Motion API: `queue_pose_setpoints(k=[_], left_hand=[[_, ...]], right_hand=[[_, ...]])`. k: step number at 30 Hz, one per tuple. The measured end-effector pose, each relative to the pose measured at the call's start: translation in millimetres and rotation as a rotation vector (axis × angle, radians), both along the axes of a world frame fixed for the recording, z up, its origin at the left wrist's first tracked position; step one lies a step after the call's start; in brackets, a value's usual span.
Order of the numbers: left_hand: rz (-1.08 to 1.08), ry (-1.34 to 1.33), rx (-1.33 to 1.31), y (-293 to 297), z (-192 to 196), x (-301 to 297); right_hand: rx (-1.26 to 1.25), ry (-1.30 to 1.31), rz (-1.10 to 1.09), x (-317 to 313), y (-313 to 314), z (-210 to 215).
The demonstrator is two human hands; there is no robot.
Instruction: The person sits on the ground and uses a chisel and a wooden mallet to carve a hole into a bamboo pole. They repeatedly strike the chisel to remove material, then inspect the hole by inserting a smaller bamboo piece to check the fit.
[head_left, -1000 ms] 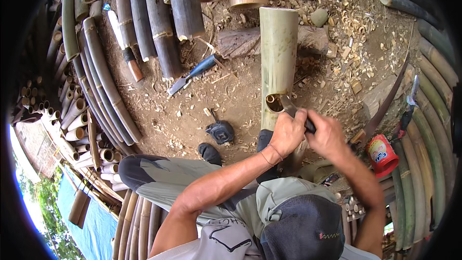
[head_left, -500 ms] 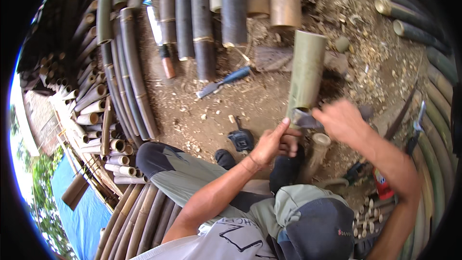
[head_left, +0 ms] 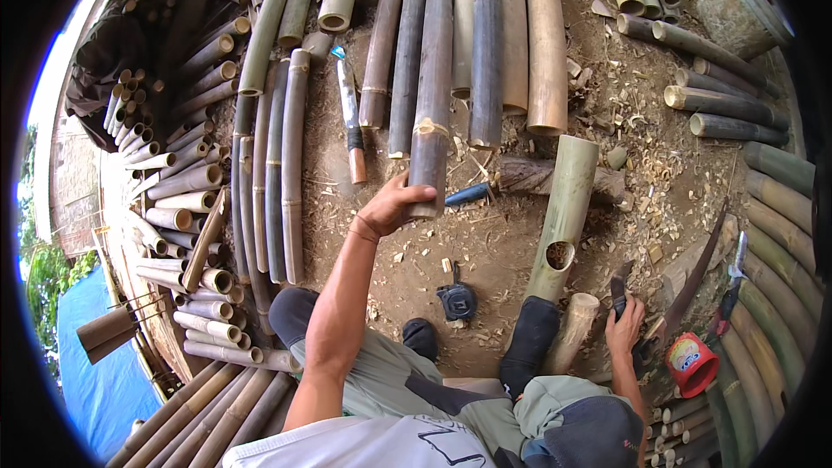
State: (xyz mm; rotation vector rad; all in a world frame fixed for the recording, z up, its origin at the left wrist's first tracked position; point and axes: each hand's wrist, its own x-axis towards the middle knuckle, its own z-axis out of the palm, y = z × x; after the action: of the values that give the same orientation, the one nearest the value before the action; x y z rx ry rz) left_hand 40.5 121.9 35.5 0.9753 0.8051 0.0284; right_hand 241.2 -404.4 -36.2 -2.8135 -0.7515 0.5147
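Observation:
My left hand [head_left: 394, 206] is wrapped round the near end of a dark bamboo pole [head_left: 431, 78], which points away from me among other poles. Low on the right, my right hand [head_left: 626, 322] is closed on a dark, blade-like tool [head_left: 619, 286] close to the ground. Between my hands a green bamboo tube [head_left: 565, 199] leans across a wooden block [head_left: 537, 175], its near end at my dark-covered foot. A round hole in its side holds chips. A chisel with a blue handle [head_left: 466, 195] lies partly hidden behind the pole.
A black tape measure [head_left: 457, 302] lies before my feet. Further left is a long tool with a wooden handle [head_left: 356, 165]. A red container [head_left: 693, 366] and a long dark blade [head_left: 702, 264] are at right. Bamboo stacks line both sides; a bucket [head_left: 737, 4] stands far right.
My left hand has moved up and left from beside the green tube and taken hold of the dark pole. My right hand has gone from the tube down to the ground with the tool.

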Motion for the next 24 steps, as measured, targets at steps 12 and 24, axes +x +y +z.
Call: queue_pose_setpoints(k=[12, 24], left_hand=[[0.194, -0.126, 0.608, -113, 51, 18], [0.386, -0.230, 0.694, 7, 165, 24]], right_hand=[[0.216, -0.007, -0.128, -131, -41, 33], [0.201, 0.219, -0.164, -215, -64, 4]])
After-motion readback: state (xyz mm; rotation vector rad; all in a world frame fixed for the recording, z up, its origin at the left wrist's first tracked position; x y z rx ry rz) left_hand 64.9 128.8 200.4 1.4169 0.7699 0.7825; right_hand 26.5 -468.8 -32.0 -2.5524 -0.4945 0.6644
